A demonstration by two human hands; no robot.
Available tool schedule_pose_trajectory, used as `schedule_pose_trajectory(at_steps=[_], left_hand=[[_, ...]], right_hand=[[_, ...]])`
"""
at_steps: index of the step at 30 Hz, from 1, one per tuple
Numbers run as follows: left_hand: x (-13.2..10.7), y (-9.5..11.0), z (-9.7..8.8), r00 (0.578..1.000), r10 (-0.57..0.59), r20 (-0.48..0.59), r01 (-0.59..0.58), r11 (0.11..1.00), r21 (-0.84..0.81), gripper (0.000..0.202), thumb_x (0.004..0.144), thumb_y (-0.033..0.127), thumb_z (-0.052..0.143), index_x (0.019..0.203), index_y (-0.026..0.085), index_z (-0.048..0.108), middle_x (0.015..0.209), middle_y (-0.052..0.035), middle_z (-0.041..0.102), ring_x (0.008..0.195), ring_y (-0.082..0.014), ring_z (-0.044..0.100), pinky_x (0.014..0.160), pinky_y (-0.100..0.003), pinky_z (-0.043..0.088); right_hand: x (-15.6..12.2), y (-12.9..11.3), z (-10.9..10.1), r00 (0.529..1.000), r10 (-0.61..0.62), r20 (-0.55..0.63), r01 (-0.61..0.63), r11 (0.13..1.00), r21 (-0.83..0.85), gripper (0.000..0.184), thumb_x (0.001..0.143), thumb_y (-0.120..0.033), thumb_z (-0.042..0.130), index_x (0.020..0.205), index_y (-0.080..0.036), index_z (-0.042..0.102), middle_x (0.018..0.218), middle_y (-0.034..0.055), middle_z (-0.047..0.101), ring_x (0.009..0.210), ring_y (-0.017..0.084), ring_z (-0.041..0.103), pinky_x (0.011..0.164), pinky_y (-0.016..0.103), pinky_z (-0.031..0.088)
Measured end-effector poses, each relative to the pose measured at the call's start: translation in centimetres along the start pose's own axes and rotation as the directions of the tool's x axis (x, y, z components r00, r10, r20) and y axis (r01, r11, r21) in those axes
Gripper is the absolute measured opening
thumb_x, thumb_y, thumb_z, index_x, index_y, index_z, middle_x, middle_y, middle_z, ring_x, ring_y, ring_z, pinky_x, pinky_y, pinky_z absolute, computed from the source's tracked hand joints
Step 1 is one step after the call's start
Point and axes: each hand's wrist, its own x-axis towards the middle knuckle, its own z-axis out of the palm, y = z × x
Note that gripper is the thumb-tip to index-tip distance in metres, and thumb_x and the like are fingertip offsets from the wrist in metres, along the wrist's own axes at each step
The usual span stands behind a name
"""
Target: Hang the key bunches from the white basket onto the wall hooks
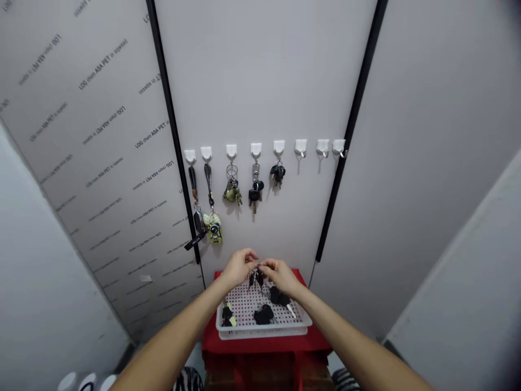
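Observation:
Both hands meet above a white perforated basket point(264, 330). My left hand point(241, 266) pinches the top of a bunch of dark keys point(256, 278), and my right hand point(279, 275) grips the same bunch from the other side. The keys dangle below the fingertips; the ring itself is mostly hidden by the fingers. In the basket lie a black key set point(264, 314) near the front, another black key set point(279, 296) with a pale tag at the right, and a dark key set point(228, 315) with a yellowish tag at the left.
A row of white wall hooks point(256, 149) runs ahead. Key sets hang from the left ones, including a green character keychain point(214, 229) and a ring with brass-coloured pieces point(232, 191). Three bare hooks point(323, 146) are at the right. Red cloth point(268, 345) lies under the basket.

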Motion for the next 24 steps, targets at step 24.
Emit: schedule_pose_trajectory(at_steps=[24], left_hand=[[5.5,17.0,2.0,0.787,0.601,-0.139,-0.457,0.719,0.523,0.033,0.062,0.014,0.044,0.096,0.016,0.044,0.089,-0.0042,0.050,0.079,-0.0128,0.046,0.073,-0.025,0.036]], right_hand=[[5.2,-15.5,-12.5,0.678,-0.257,-0.688,0.503,0.845,0.180,0.018,0.052,-0.029,0.053,0.057,-0.012,0.050,0.046,-0.0057,0.045,0.040,0.004,0.039,0.042,0.019,0.036]])
